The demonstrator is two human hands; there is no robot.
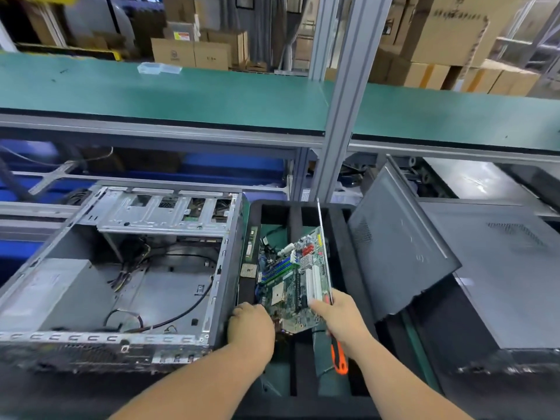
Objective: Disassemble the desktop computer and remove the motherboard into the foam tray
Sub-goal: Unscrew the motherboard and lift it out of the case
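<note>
Head view: both hands meet at a green circuit board over a black tray, beside an opened case.
Motherboard: the green motherboard with white slots and a silver heatsink [298, 283] is tilted, its near edge low, and sits over the black foam tray with long slots [348, 268], between the case and the loose panel.
Left hand: the left hand [251, 327] curls its fingers round the board's near left corner.
Right hand: the right hand [341, 318] pinches the board's near right edge with the thumb on top; an orange-and-black tool handle [338, 356] juts out below the palm, seemingly held in the same hand, though the grip is hidden.
Tray contents: a small green memory stick [250, 247] and a square processor chip [249, 271] lie along the tray's left side, just beside the board.
Case: the grey steel desktop computer case [121, 268] lies on its side left of the tray, open on top, with loose black cables [169, 313] on its floor.
Panel: a dark grey metal side panel [400, 253] leans tilted at the tray's right edge.
Beyond: a green-topped workbench shelf [181, 95] runs across, with brown cardboard boxes [194, 53] behind it.
</note>
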